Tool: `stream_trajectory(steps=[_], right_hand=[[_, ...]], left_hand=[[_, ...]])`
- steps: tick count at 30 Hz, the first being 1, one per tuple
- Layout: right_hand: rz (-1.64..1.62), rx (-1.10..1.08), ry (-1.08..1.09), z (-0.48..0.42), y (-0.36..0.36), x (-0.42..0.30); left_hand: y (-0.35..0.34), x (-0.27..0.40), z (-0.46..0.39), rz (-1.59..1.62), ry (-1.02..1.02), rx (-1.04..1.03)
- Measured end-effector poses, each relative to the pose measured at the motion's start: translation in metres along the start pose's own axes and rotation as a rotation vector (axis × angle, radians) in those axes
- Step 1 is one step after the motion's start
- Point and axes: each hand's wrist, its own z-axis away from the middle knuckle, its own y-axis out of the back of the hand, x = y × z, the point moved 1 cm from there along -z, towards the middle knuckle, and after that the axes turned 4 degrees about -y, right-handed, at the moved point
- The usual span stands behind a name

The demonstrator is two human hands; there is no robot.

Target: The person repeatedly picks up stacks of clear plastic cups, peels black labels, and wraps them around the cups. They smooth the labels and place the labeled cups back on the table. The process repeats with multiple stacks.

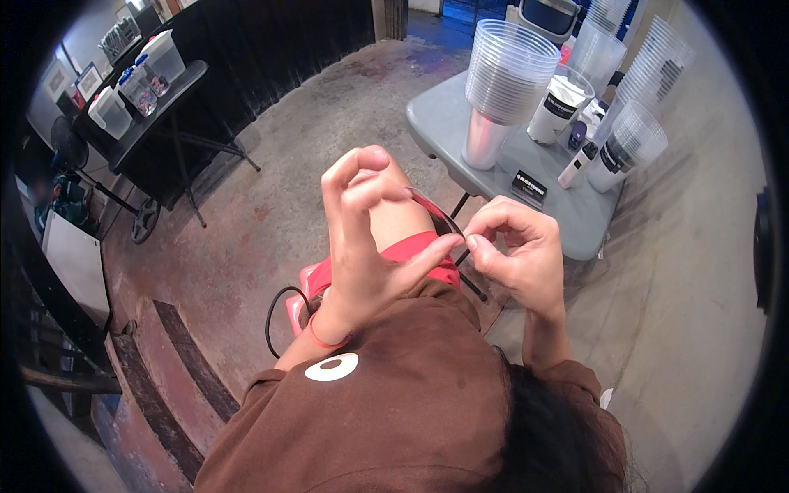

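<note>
Above my lap, my left hand [370, 240] holds a thin, dark, curved strip [439, 214], seen nearly edge-on, with its fingers at the far end and its thumb near the close end. My right hand [515, 246] pinches that close end between thumb and forefinger, by the left thumb tip. The strip looks like a sticker or label; its face cannot be made out. On the grey folding table [431, 117] beyond my right hand lies a stack of black printed labels [529, 188]. A tall stack of clear plastic cups [511, 74] stands near the table's left edge.
More nested clear cups [653, 68] and cups with black labels [616, 154] stand on the table, beside a pale slim device [576, 166]. A wall runs along the right. A black table [160, 105] with plastic containers stands far left; steps [154, 382] lie lower left.
</note>
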Motion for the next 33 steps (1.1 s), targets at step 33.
stream_trajectory(steps=[33], right_hand=[[0.649,0.88,0.35,-0.101,0.149,-0.005]], left_hand=[[0.007,-0.048,0.011,0.855,0.784,0.133]])
